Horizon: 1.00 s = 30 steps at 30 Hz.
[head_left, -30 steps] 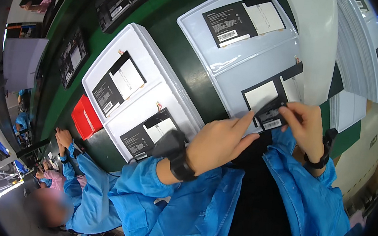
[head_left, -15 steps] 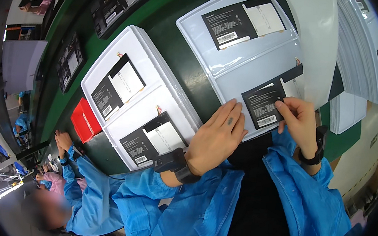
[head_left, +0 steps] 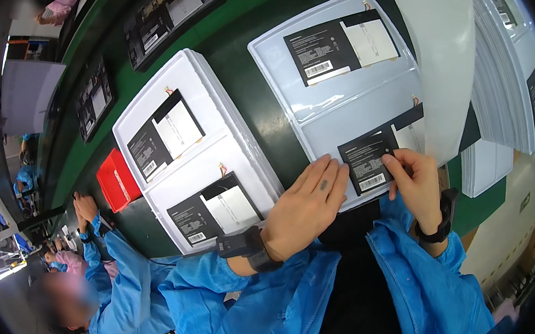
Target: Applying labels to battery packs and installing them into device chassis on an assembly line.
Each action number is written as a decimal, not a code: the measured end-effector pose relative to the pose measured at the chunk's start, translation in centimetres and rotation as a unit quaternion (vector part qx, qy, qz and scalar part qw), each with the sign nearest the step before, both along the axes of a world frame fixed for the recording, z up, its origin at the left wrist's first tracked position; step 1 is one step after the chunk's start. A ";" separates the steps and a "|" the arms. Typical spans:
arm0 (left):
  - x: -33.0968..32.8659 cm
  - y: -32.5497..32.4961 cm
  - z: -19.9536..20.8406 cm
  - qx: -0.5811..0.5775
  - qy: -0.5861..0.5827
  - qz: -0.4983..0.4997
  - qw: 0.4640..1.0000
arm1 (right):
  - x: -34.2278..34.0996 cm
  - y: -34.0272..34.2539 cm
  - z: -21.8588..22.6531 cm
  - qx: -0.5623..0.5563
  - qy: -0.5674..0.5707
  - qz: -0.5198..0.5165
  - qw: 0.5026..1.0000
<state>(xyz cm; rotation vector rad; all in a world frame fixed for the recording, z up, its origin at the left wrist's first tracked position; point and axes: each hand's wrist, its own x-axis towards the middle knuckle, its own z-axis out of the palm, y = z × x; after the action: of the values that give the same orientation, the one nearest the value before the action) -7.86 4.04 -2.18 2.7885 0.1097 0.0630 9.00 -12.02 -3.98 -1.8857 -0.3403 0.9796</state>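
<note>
A flat black and white battery pack with a small wire lead lies in the near compartment of a pale plastic tray. My right hand is closed over this pack, its thumb and forefinger pinched at the black label; anything between them is too small to make out. My left hand lies flat with fingers stretched out on the tray's near left corner, beside the pack. A second battery pack fills the far compartment. A translucent whitish sheet hangs over the tray's right side, partly covering the near pack.
To the left, a stack of white trays carries two more packs. Beyond it are a red bin and opened black device housings. More stacked trays stand at the right. A co-worker in blue sits at the left.
The view has tilted slightly, so the trays appear lower. My right hand keeps its pinch over the pack, and my left hand stays flat at the tray corner.
</note>
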 end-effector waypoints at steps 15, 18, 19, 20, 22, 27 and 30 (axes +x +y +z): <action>0.1 -1.3 -0.4 -0.014 0.029 0.046 0.998 | 1.7 -1.8 1.1 -0.024 -0.399 0.101 0.911; 1.3 -2.2 0.0 -0.031 0.021 0.041 0.998 | 2.2 -2.4 -0.1 0.007 -0.444 0.164 0.881; 1.6 -2.8 -0.2 -0.025 0.017 0.019 0.999 | 2.0 -2.4 -0.5 0.008 -0.463 0.176 0.869; 2.3 -3.6 -0.8 -0.024 0.022 0.021 0.999 | 2.0 -2.4 -0.8 0.009 -0.481 0.187 0.857; 3.6 -5.3 -2.3 -0.087 0.018 0.049 0.995 | 1.8 -3.1 -1.4 0.008 -0.479 0.181 0.859; 2.9 -5.7 -3.1 -0.167 0.022 -0.061 0.984 | 1.9 -2.5 -3.2 0.067 -0.473 0.180 0.860; 0.1 -4.7 -2.0 -0.235 0.068 -0.146 0.959 | 1.4 -3.0 -3.7 0.075 -0.493 0.183 0.848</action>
<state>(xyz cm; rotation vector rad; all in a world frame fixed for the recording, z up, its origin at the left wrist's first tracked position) -7.80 -0.63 -4.22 2.3008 -0.2266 -0.2016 10.44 -15.01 -7.65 -2.0784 -1.3757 0.0955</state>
